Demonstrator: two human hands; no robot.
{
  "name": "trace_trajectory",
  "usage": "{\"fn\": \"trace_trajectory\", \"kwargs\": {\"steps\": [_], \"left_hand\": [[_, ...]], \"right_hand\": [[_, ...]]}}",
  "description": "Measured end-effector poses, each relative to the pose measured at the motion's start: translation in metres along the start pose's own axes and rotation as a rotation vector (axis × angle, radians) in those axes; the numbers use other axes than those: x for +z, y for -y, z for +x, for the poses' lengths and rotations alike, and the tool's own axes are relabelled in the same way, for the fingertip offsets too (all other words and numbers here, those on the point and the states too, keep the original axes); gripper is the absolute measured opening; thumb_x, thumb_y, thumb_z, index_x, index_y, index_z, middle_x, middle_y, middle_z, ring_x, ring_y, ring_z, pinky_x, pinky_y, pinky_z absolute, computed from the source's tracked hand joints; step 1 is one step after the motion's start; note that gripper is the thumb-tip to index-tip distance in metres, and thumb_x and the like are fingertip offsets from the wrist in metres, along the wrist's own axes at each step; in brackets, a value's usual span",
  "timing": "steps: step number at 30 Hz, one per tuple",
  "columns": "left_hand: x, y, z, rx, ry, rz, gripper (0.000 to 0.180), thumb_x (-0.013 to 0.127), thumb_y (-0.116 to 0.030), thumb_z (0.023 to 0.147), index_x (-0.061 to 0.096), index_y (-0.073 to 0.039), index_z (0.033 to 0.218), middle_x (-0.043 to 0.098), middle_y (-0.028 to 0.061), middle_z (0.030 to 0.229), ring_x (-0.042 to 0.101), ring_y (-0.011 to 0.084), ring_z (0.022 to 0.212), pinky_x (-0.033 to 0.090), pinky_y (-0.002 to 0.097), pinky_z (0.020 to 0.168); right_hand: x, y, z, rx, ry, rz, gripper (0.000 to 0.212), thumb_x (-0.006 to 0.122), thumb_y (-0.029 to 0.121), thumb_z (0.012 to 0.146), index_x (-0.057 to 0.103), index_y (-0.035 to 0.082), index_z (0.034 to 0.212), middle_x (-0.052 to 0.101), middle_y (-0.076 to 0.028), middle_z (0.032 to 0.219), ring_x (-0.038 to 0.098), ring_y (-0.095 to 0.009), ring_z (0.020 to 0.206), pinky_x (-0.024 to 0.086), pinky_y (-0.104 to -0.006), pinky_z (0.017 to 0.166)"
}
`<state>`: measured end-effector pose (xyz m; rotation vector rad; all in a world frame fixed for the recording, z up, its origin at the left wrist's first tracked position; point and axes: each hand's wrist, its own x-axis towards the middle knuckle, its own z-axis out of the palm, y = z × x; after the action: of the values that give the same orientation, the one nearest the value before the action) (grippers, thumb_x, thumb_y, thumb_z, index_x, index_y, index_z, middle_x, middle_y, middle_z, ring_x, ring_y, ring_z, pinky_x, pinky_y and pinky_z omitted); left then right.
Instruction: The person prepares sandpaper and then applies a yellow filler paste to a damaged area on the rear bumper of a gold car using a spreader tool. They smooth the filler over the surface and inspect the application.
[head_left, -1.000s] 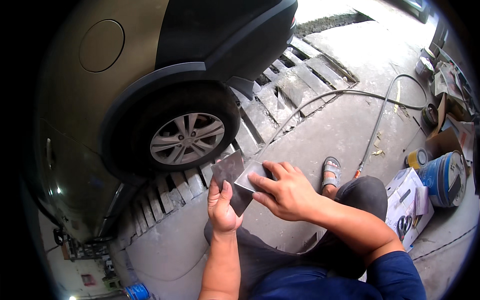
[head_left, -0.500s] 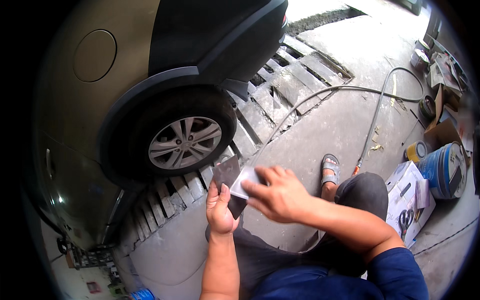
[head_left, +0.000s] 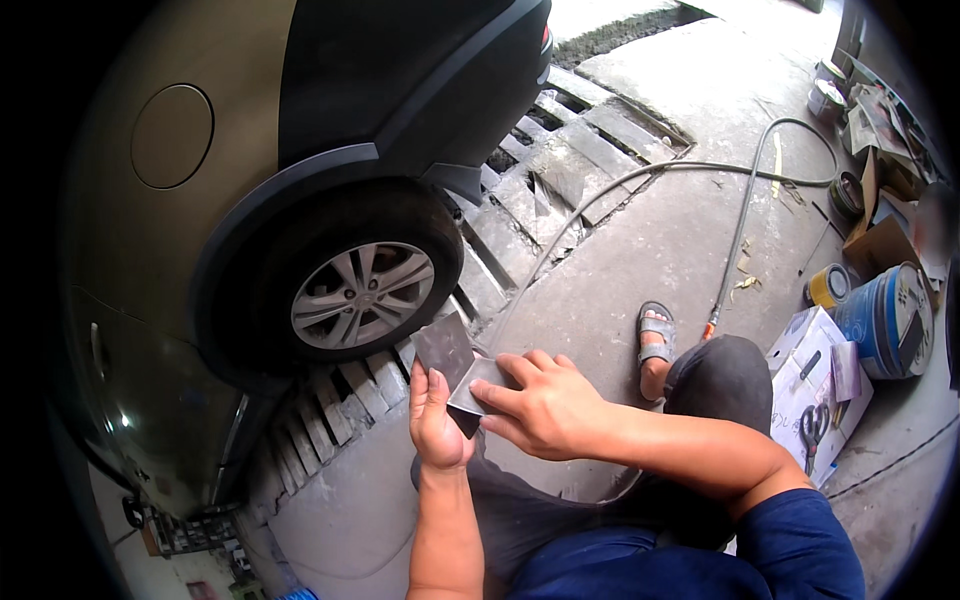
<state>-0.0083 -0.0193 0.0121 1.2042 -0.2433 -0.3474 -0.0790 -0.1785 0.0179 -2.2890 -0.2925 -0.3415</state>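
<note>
In front of my lap, my left hand [head_left: 440,432] grips a thin dark grey sheet [head_left: 443,346], thumb uppermost. The sheet looks like sandpaper; one part stands up above the fingers, and a darker piece shows below. My right hand [head_left: 552,408] is closed on a pale grey flat pad [head_left: 478,388], its fingers pressing on the upper face. Pad and sheet meet between the two hands. How far they overlap is partly hidden by the right fingers.
A car's rear wheel [head_left: 365,295] stands close ahead on the left, over slotted floor slabs. A grey hose [head_left: 740,240] loops across the concrete. At right are a white box [head_left: 800,375] with scissors [head_left: 815,430], a blue bucket [head_left: 880,325] and several cans.
My right hand, blurred before, now shows sharply, slightly lower, with the pad against the sheet. The whole view has shifted a little, so the car and floor sit further left.
</note>
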Motion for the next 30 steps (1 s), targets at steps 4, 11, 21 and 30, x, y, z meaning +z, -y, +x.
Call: {"fn": "trace_trajectory", "kwargs": {"steps": [4,11,21,30], "left_hand": [[0.010,-0.001,-0.002,-0.023,-0.016,-0.011,0.043,0.040,-0.020,0.101,0.037,-0.003,0.140,0.049,0.0209,0.137,0.048,0.0367,0.127,0.037,0.0484,0.109],[0.000,-0.006,0.002,-0.048,0.006,0.002,0.042,0.038,-0.018,0.101,0.037,-0.003,0.140,0.050,0.0181,0.137,0.050,0.0360,0.126,0.038,0.0483,0.108],[0.003,0.001,-0.001,-0.037,-0.021,-0.045,0.042,0.039,-0.019,0.101,0.038,-0.002,0.140,0.051,0.0192,0.136,0.049,0.0381,0.126,0.038,0.0484,0.108],[0.010,-0.003,0.000,-0.063,-0.053,-0.122,0.047,0.045,-0.029,0.099,0.042,0.000,0.137,0.057,0.0141,0.126,0.055,0.0236,0.116,0.040,0.0369,0.101]], "right_hand": [[-0.004,-0.029,0.017,0.075,-0.153,-0.007,0.035,0.064,0.038,0.085,0.066,0.016,0.111,0.061,-0.018,0.108,0.061,-0.035,0.090,0.049,-0.0464,0.073],[0.004,-0.018,0.010,0.047,-0.072,-0.018,0.032,0.064,0.037,0.084,0.066,0.018,0.110,0.059,-0.017,0.116,0.061,-0.032,0.086,0.048,-0.0456,0.068],[0.002,-0.028,0.018,0.109,-0.107,-0.020,0.028,0.063,0.037,0.085,0.066,0.018,0.106,0.061,-0.014,0.109,0.060,-0.032,0.086,0.049,-0.0447,0.070],[-0.003,-0.017,0.016,0.144,0.000,0.058,0.036,0.064,0.037,0.087,0.065,0.016,0.116,0.061,-0.019,0.108,0.060,-0.037,0.091,0.050,-0.0454,0.077]]}}
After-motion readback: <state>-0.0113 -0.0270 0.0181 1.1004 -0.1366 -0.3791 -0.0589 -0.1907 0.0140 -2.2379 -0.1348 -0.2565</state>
